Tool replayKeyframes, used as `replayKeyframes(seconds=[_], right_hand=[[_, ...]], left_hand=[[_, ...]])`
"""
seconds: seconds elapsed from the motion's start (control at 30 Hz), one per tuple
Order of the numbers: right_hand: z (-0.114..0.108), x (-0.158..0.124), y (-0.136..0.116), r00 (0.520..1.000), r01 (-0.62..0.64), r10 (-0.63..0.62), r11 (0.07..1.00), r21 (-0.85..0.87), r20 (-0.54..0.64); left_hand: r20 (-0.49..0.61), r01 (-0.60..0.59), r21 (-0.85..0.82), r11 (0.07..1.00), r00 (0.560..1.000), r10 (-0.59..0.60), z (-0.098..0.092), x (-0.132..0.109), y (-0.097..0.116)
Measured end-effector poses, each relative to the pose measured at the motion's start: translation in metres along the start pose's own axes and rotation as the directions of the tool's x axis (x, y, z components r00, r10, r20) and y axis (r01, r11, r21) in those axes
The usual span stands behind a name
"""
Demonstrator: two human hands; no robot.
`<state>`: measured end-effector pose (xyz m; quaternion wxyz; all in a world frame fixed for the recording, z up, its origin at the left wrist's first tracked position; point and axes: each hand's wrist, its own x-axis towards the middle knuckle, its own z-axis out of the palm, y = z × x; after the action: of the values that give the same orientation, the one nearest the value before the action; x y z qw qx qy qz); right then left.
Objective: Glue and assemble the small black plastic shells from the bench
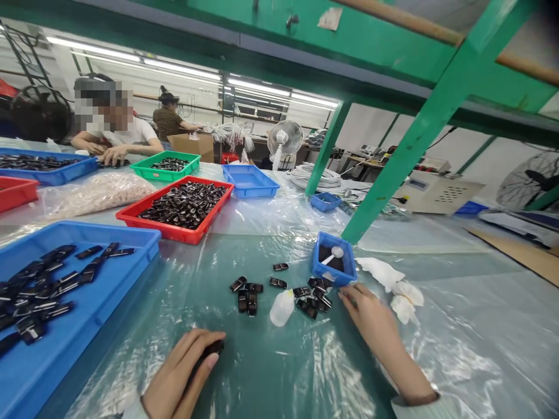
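Observation:
My left hand (pixel 183 372) is closed around a small black part (pixel 212 349) near the table's front edge. My right hand (pixel 365 314) rests on the plastic-covered table with its fingers pinched beside a pile of small black parts (pixel 312 297); what it pinches is too small to name. A second cluster of black parts (pixel 247 294) lies to the left of a small white bottle (pixel 282 307) lying on its side. Just behind my right hand stands a small blue box (pixel 345 273) with dark contents and a white spoon (pixel 332 255).
A big blue tray (pixel 87 326) of black parts sits at my left, a red tray (pixel 131 216) of them behind it. White cloths (pixel 393 282) lie right of the box. A green post (pixel 393 169) rises behind. Two other people work at the far left.

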<state>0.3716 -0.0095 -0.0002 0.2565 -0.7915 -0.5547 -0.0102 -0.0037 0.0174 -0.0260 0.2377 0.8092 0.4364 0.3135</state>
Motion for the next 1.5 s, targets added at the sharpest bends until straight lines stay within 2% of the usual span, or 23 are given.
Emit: replayKeyframes(seconds=[0.17, 0.27, 0.33, 0.43, 0.57, 0.6, 0.63, 0.67, 0.73, 0.83, 1.0, 1.13, 1.3, 1.5], right_hand=[[0.006, 0.004, -0.005, 1.0, 0.023, -0.022, 0.996, 0.087, -0.01], [-0.004, 0.002, -0.015, 0.998, 0.023, -0.008, 0.967, 0.252, -0.058], [-0.012, -0.005, -0.028, 0.997, 0.019, 0.014, 0.917, 0.399, -0.08], [-0.019, -0.029, -0.063, 0.998, -0.003, 0.041, 0.785, 0.619, -0.047], [-0.017, -0.075, -0.13, 0.981, -0.118, -0.056, 0.595, 0.795, 0.188], [-0.014, -0.084, -0.146, 0.958, -0.177, -0.098, 0.532, 0.828, 0.268], [-0.011, -0.091, -0.16, 0.884, -0.362, -0.16, 0.358, 0.861, 0.438], [-0.008, -0.095, -0.172, 0.813, -0.491, -0.229, 0.227, 0.841, 0.536], [-0.002, -0.099, -0.187, 0.74, -0.592, -0.293, 0.143, 0.793, 0.605], [0.003, -0.097, -0.192, 0.696, -0.642, -0.316, 0.131, 0.756, 0.645], [0.003, -0.095, -0.187, 0.639, -0.7, -0.347, 0.106, 0.706, 0.686], [0.009, -0.097, -0.185, 0.617, -0.721, -0.374, 0.086, 0.688, 0.693], [0.015, -0.099, -0.183, 0.595, -0.741, -0.409, 0.054, 0.669, 0.692], [0.025, -0.1, -0.181, 0.558, -0.762, -0.424, 0.08, 0.643, 0.713]], left_hand=[[-0.046, -0.1, -0.018, 0.995, 0.994, 0.099, 0.001, -0.002, 0.001], [-0.062, -0.116, -0.061, 0.991, 0.992, 0.112, 0.001, -0.005, 0.006], [-0.058, -0.121, -0.115, 0.986, 0.992, 0.115, -0.001, -0.007, 0.011], [-0.033, -0.162, -0.218, 0.963, 0.987, 0.158, -0.006, -0.006, 0.018], [-0.039, -0.248, -0.285, 0.926, 0.968, 0.247, -0.013, -0.004, 0.023], [-0.046, -0.277, -0.289, 0.916, 0.96, 0.276, -0.014, -0.004, 0.023], [-0.051, -0.309, -0.289, 0.906, 0.95, 0.308, -0.015, -0.004, 0.024], [-0.056, -0.338, -0.289, 0.896, 0.94, 0.336, -0.016, -0.004, 0.025], [-0.064, -0.377, -0.292, 0.879, 0.925, 0.375, -0.018, -0.004, 0.027], [-0.072, -0.4, -0.3, 0.866, 0.915, 0.397, -0.02, -0.005, 0.03], [-0.071, -0.402, -0.287, 0.869, 0.914, 0.399, -0.02, -0.007, 0.031], [-0.087, -0.403, -0.272, 0.874, 0.915, 0.394, -0.019, -0.008, 0.032], [-0.127, -0.447, -0.146, 0.883, 0.893, 0.431, -0.022, -0.009, 0.033], [-0.144, -0.482, -0.082, 0.872, 0.872, 0.468, -0.022, -0.01, 0.042]])
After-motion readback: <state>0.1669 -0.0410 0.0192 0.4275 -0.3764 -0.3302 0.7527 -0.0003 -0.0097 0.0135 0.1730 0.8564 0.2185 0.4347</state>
